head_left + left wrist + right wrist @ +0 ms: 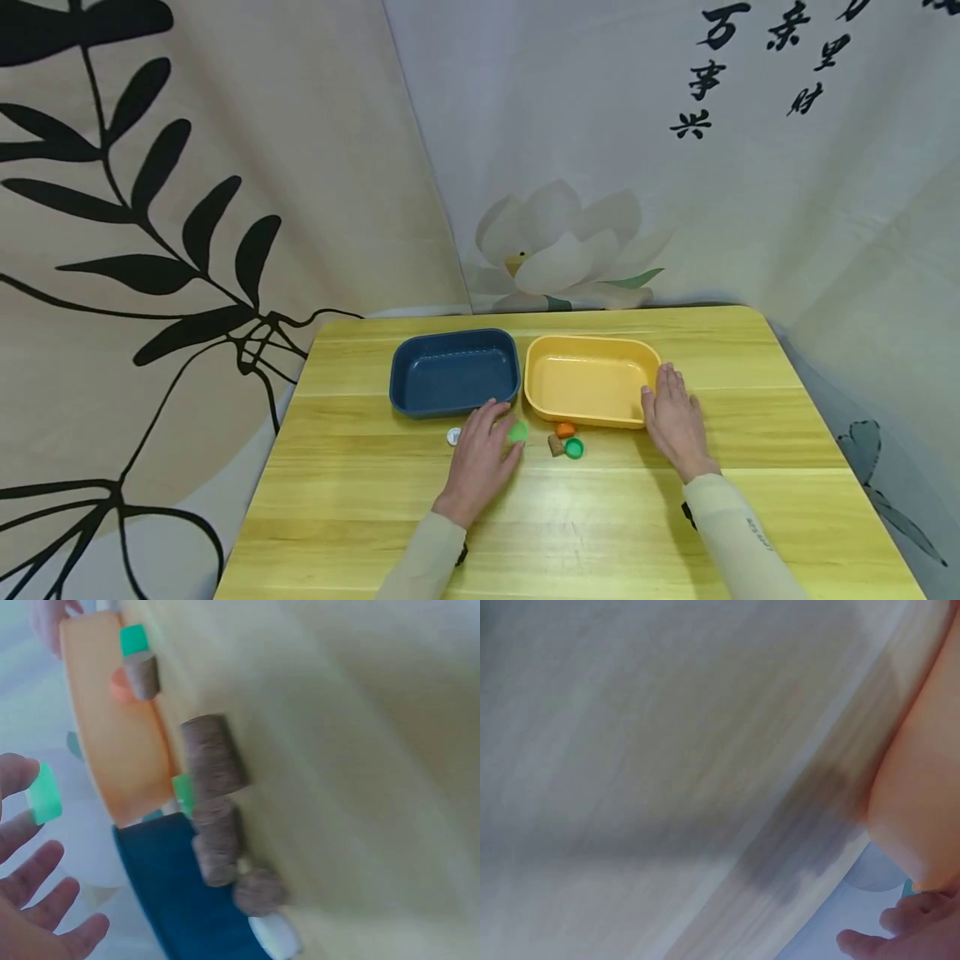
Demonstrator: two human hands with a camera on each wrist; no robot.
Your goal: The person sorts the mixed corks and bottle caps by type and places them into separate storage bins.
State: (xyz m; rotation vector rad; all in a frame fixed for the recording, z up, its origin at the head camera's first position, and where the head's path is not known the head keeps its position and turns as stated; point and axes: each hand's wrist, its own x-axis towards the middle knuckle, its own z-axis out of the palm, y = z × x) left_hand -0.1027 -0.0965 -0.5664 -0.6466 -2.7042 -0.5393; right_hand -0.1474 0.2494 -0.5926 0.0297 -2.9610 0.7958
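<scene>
My left hand (483, 458) reaches just in front of the blue tray (454, 414). Its thumb and a finger pinch a light green bottle cap (45, 793), the other fingers being spread. Several brown corks (214, 756) lie on the table below it, hidden by the hand in the head view, with a white cap (453, 436) at their left end. My right hand (677, 423) touches the right end of the yellow tray (588, 418), its fingers fairly straight along the rim.
In front of the yellow tray sit an orange piece (566, 429), a cork (555, 445) and a green cap (574, 448), close together. Both trays stand side by side towards the back of the wooden table (585, 533). Printed cloth (337, 167) hangs behind.
</scene>
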